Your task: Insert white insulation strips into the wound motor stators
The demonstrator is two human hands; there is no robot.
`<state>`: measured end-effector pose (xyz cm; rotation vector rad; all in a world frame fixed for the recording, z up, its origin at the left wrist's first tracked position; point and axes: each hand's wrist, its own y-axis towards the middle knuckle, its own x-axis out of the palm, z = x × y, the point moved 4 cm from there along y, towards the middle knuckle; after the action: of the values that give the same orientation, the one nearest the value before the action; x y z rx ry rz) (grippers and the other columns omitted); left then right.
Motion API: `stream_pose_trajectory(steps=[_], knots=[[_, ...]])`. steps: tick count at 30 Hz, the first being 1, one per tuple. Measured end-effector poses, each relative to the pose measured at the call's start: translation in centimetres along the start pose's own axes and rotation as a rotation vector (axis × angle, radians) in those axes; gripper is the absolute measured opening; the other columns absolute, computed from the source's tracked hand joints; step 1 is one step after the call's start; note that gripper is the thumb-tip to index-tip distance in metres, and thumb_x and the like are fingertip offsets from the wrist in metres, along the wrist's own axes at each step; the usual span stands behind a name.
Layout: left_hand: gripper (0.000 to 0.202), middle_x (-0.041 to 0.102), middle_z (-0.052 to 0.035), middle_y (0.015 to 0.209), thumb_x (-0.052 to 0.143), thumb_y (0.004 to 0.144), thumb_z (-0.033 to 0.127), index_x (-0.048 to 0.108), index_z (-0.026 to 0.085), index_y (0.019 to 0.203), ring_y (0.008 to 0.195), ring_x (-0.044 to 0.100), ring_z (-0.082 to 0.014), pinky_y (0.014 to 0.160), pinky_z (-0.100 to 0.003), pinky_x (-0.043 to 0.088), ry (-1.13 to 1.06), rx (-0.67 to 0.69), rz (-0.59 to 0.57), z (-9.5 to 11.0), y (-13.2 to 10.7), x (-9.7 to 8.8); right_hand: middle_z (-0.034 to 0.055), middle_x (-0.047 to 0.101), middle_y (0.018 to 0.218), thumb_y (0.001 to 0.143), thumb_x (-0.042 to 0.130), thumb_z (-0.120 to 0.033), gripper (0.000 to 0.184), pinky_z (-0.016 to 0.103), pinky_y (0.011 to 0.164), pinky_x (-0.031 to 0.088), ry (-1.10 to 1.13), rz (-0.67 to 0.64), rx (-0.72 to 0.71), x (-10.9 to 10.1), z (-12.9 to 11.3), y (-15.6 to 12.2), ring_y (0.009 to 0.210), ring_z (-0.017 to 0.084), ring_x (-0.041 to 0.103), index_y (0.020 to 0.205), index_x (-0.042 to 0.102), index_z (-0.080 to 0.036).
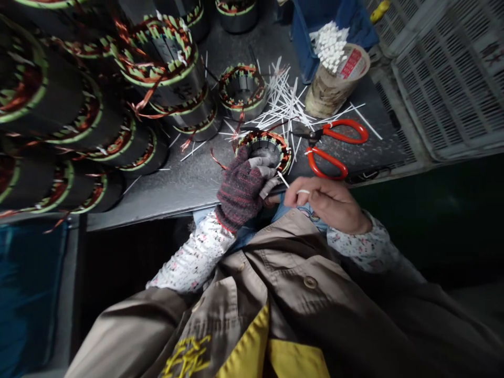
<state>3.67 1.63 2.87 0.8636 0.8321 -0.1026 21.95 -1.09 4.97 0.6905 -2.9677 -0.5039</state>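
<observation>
A motor stator, a ring with copper windings and pale green insulation, sits at the table's front edge. My left hand, in a dark knitted glove with pale wrapped fingertips, grips its near left side. Bare, my right hand pinches a thin white stick just right of it. The stick's tip is at the stator's near rim; whether it has entered a slot I cannot tell. Scissors with red handles lie open to the right. Behind the stator are many loose white sticks.
Another small stator stands behind. Stacked stators fill the left side. At the back right are a cardboard tube full of white sticks and a blue bin. White plastic crates stand at the right.
</observation>
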Motion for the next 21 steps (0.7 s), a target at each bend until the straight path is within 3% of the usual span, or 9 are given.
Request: stream_pose_trajectory(steps=[3,7,11,14,17,19,21], knots=[[0.007,0.075,-0.0013,0.101,0.06,0.099,0.034,0.061,0.028,0.101,0.101,0.074,-0.0219,0.109,-0.054,0.054,0.05,-0.021,-0.032,0.1,-0.4,0.6,-0.0019,0.051,0.058,0.097,0.059,-0.049,0.037,0.032,0.053,0.046,0.083,0.125,0.061,-0.5,0.3,0.2,0.056,0.014,0.052,0.071,0.058,-0.024],[0.013,0.075,-0.0066,0.105,0.06,0.098,0.033,0.063,0.023,0.106,0.104,0.073,-0.0245,0.115,-0.056,0.049,0.132,-0.025,-0.015,1.9,-0.8,2.2,-0.0032,0.045,0.06,0.094,0.063,-0.052,0.042,0.033,0.062,0.049,0.142,0.337,-0.034,-0.6,0.7,3.9,0.061,0.014,0.051,0.067,0.047,-0.024],[0.03,0.071,-0.0128,0.128,0.058,0.098,0.022,0.059,0.017,0.128,0.126,0.065,-0.029,0.121,-0.059,0.041,0.219,0.085,-0.059,3.8,-0.4,1.9,0.0015,0.054,0.08,0.101,0.044,-0.062,0.045,0.034,0.073,0.054,-0.203,0.418,-0.074,-0.6,2.4,7.1,0.072,0.014,0.057,0.077,0.051,-0.024],[0.037,0.073,-0.0108,0.125,0.054,0.1,0.023,0.055,0.02,0.138,0.127,0.063,-0.0326,0.115,-0.065,0.043,0.278,0.125,-0.148,2.7,0.3,-0.5,0.0078,0.062,0.103,0.099,0.05,-0.056,0.037,0.039,0.082,0.056,-0.537,0.446,-0.22,-0.9,2.7,5.4,0.086,0.018,0.061,0.083,0.056,-0.024],[0.032,0.075,-0.008,0.106,0.047,0.104,0.029,0.059,0.02,0.133,0.103,0.07,-0.0264,0.091,-0.046,0.058,0.202,0.22,-0.317,0.2,1.2,-2.5,0.011,0.062,0.112,0.096,0.057,-0.041,0.019,0.044,0.087,0.056,-0.734,0.388,-0.302,-1.0,3.5,2.1,0.097,0.023,0.064,0.089,0.062,-0.024],[0.035,0.072,-0.0078,0.101,0.045,0.105,0.039,0.064,0.02,0.128,0.094,0.069,-0.0238,0.079,-0.037,0.057,0.182,0.251,-0.432,-1.3,1.7,-2.8,0.0116,0.061,0.115,0.093,0.057,-0.037,0.015,0.046,0.087,0.056,-0.783,0.313,-0.237,-0.9,4.6,0.6,0.098,0.025,0.065,0.093,0.066,-0.024],[0.038,0.07,-0.0078,0.097,0.044,0.105,0.046,0.069,0.02,0.118,0.09,0.066,-0.0226,0.079,-0.035,0.056,0.2,0.234,-0.498,-1.9,2.4,-2.6,0.0117,0.061,0.118,0.091,0.059,-0.036,0.014,0.048,0.086,0.056,-0.786,0.291,-0.199,-1.0,5.3,0.1,0.099,0.026,0.066,0.095,0.067,-0.024]])
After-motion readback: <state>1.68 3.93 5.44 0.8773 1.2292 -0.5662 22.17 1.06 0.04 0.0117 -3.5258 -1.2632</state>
